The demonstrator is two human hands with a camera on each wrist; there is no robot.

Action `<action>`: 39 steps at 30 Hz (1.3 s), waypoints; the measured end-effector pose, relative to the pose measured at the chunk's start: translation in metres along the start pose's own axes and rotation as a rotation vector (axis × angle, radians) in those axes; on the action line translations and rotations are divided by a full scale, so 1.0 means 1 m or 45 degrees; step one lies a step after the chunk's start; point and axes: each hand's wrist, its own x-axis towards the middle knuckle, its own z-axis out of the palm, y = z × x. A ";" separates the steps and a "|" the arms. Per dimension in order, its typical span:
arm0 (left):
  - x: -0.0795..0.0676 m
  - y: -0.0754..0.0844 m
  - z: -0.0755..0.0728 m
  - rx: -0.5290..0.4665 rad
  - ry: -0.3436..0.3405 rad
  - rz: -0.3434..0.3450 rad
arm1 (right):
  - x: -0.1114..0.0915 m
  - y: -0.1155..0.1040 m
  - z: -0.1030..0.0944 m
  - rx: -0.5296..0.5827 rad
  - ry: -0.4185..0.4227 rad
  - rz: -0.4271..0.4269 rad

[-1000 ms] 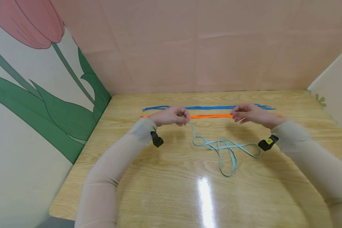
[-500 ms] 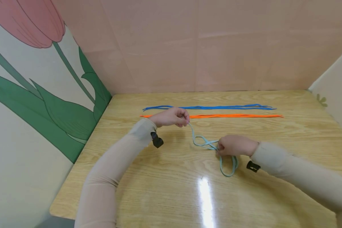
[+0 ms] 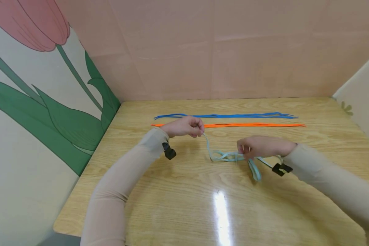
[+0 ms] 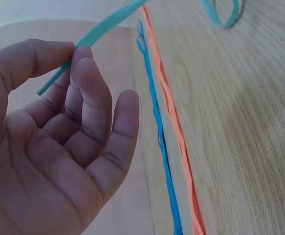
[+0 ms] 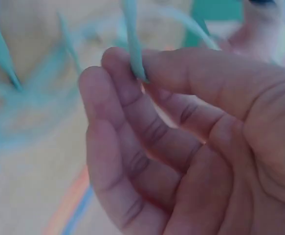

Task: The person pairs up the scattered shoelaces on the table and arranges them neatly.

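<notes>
A light teal shoelace (image 3: 255,171) hangs in loose loops below my right hand (image 3: 264,147). In the right wrist view, that hand's thumb and forefinger pinch one strand of the shoelace (image 5: 134,44), with blurred loops behind it. My left hand (image 3: 186,126) pinches the lace's other stretch between thumb and fingertips. Its tip (image 4: 49,84) sticks out past the thumb in the left wrist view. Between the hands the lace drops from the left fingers to the table and runs in tangled loops toward the right hand.
A bundle of orange laces (image 3: 249,125) lies straight across the far part of the wooden table (image 3: 172,205). Behind it, parallel, lies a bundle of blue laces (image 3: 230,116). A pink wall covering (image 3: 215,51) rises at the back edge.
My right hand came down from above the orange laces to the teal shoelace, then lifted part of it slightly and rightward, gathering the loops. The left hand has stayed in place.
</notes>
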 end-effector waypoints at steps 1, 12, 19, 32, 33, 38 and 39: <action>0.000 0.000 0.000 0.003 0.001 0.000 | -0.002 0.001 -0.008 0.010 0.014 -0.013; 0.001 -0.002 0.001 -0.007 -0.013 0.000 | -0.005 0.041 -0.047 0.092 0.159 0.109; 0.003 -0.005 0.001 0.001 -0.017 0.003 | 0.010 0.068 -0.028 0.040 0.157 0.149; 0.004 -0.008 0.001 -0.026 -0.040 0.015 | 0.010 0.071 -0.017 -0.071 0.213 0.131; 0.004 -0.008 0.001 -0.029 -0.043 0.015 | 0.009 0.069 -0.018 -0.085 0.230 0.122; 0.004 -0.009 0.001 -0.035 -0.049 0.011 | 0.001 0.057 -0.017 -0.086 0.243 0.052; 0.004 -0.009 0.001 -0.038 -0.049 0.011 | -0.001 0.053 -0.016 -0.070 0.227 0.031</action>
